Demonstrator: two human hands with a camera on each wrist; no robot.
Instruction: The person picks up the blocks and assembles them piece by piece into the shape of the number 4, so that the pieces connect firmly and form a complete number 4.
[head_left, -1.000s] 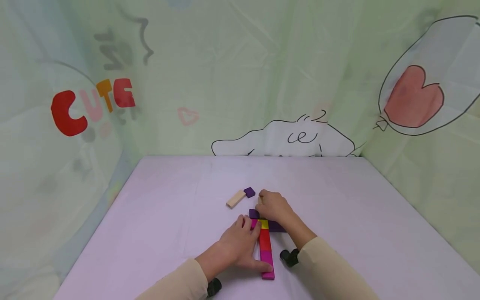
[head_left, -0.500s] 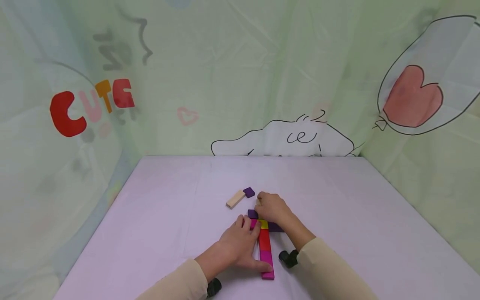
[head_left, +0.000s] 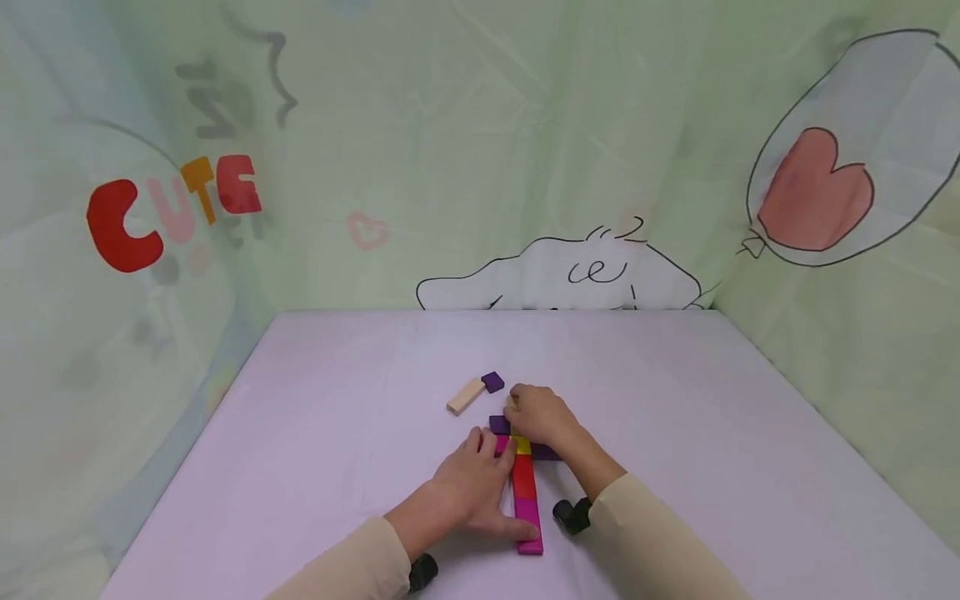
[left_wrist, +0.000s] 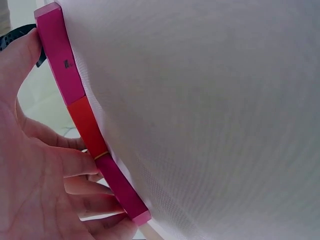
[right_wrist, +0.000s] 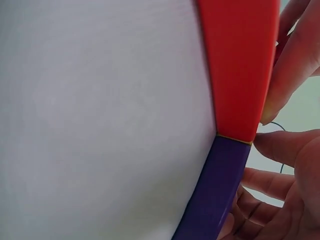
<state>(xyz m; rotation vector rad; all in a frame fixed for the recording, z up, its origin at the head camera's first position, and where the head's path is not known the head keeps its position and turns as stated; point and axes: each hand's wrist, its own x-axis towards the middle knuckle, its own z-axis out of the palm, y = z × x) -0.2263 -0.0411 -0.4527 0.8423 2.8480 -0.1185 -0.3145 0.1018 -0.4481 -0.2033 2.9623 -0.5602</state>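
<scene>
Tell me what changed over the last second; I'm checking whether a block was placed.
Nothing visibly moved. The left hand still rests on the coloured row, the right hand stays over the purple block. The tan block and small purple block lie as before.

Bright, even, soft light; faint shadows; head view w/ wide-angle bend at edges; wrist views close-up, blurry

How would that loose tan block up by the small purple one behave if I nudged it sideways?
The tan block lies flat on its broad face, so it would probably slide, not roll or tip. It looks like rigid wood, likely light. Its far end sits by the small purple block, which a push that way might shift too.
</scene>
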